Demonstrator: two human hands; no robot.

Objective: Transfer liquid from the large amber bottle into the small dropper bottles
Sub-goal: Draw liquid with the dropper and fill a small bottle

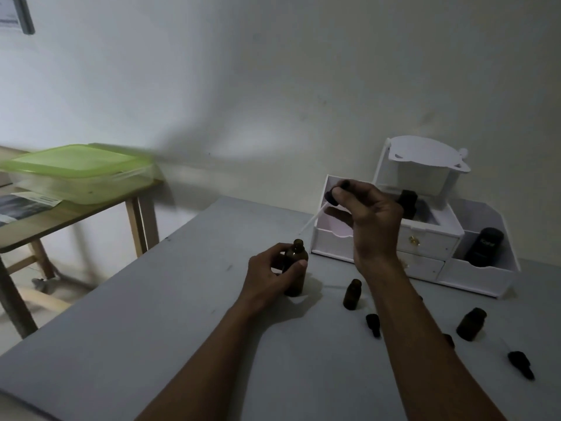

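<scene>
Amber glass sits in my left hand (270, 275): the large amber bottle (295, 268) stands upright and uncapped on the grey table (151, 314), my fingers and thumb wrapped around its body. My right hand (368, 220) is raised above and to the right of it, fingertips pinched on the black bulb of a dropper (326, 205) whose pale glass tube slants down to the left, its tip in the air above the bottle. Two small dropper bottles stand open on the near right of the table, one (352, 294) beside my right forearm, the other (471, 325) farther right. Black dropper caps (372, 325) lie loose around them. A white organiser (425, 238) stands at the far right.
</scene>
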